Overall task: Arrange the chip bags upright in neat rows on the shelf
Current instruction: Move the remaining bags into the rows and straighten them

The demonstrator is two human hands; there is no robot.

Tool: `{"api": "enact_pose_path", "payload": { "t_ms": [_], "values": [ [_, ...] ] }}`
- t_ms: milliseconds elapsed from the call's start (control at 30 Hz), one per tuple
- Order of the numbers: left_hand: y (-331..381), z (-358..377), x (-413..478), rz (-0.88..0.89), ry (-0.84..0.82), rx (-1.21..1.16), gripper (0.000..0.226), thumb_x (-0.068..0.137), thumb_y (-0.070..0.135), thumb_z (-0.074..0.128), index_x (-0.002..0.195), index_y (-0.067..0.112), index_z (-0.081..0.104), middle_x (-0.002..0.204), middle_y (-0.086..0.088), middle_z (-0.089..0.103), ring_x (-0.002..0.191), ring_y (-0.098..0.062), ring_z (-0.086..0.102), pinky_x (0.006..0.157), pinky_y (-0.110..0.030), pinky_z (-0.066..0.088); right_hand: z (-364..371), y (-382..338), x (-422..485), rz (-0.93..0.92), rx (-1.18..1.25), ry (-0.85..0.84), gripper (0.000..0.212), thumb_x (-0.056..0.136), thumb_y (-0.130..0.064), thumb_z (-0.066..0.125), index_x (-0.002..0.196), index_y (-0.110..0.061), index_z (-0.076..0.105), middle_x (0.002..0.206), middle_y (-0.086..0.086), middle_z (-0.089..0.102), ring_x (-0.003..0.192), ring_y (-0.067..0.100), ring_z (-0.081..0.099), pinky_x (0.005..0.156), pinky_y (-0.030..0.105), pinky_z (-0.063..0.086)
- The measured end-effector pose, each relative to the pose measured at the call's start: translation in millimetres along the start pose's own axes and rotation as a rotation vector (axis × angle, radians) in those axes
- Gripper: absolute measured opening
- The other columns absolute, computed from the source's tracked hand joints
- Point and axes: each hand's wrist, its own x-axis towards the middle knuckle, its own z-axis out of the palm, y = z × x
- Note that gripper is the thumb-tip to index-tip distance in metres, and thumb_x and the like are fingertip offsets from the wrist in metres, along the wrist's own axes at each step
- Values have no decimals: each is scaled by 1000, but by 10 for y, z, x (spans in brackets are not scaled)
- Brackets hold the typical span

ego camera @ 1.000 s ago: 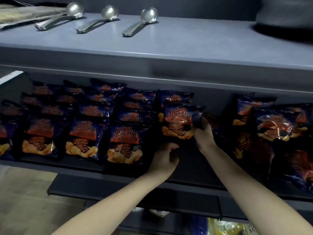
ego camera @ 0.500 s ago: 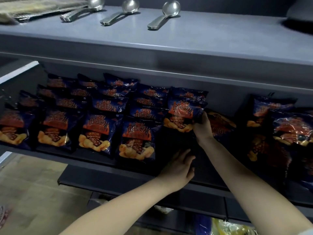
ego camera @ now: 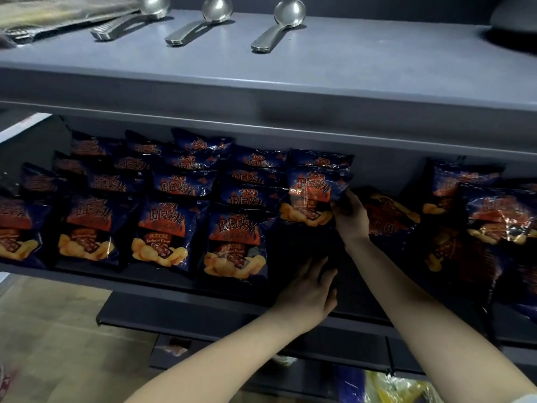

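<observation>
Four columns of barbecue chip bags stand upright on the shelf, left to centre.

- **Item in hand:** one held chip bag, upright, at the far part of the fifth column.
- **Right hand**: fingers curled on the bag's right edge. The bag lies just left of the grip, long axis vertical.
- **Left hand**: fingers straight, holding nothing, over the bare near slot in front of that bag. It is the nearer hand to the gap.
- **Tipped bag**: lying over, just right of the right hand.
</observation>
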Motion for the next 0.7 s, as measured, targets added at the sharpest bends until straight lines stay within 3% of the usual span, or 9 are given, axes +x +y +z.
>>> {"api": "enact_pose_path", "payload": {
  "t_ms": [67,167,267,367,467,600,700],
  "values": [
    [3,-7,-3,4,-2,4,50,98,34,30,145,17,27,157,-6,12,144,-27,4,117,-37,6,-4,-4,-8,16,5,-19,40,96,-24,48,136,-27,47,130,1,58,118,22,54,99,40,46],
    [4,-12,-9,3,-16,6,59,91,39,19,144,16,29,156,-7,14,144,-29,6,117,-38,7,-26,-23,-37,21,35,-34,38,99,-22,41,136,-29,47,127,0,59,113,21,55,96,39,47],
    [15,-19,-15,4,-19,14,62,90,40,15,144,16,29,156,-9,14,144,-30,7,117,-39,7,-65,-50,-65,38,86,-41,37,97,-24,41,132,-35,48,120,-2,61,110,24,58,94,50,49],
    [21,-33,5,-9,-35,22,49,98,32,30,145,17,26,156,-7,11,144,-27,4,117,-37,6,-152,-81,-69,90,160,-62,34,98,-22,41,131,-30,49,114,-2,59,106,24,58,86,50,54],
    [38,-67,47,-3,-15,52,49,98,29,35,145,20,25,156,-5,13,143,-26,8,117,-37,10,-304,-126,-99,142,242,-95,34,98,-19,46,131,-24,48,130,2,53,112,23,55,70,39,59],
    [125,-99,176,59,91,91,51,93,26,44,142,21,31,152,-3,24,137,-26,25,110,-38,22,-609,-169,-188,141,398,-47,37,96,-6,48,128,-26,49,122,-3,55,115,16,53,81,42,56],
    [242,-101,334,144,200,90,48,87,23,54,134,19,44,144,-7,40,128,-29,41,103,-41,34,-908,-108,-242,89,430,13,33,95,-1,46,120,-22,53,123,3,58,114,17,57,80,40,57]
  ]
}}
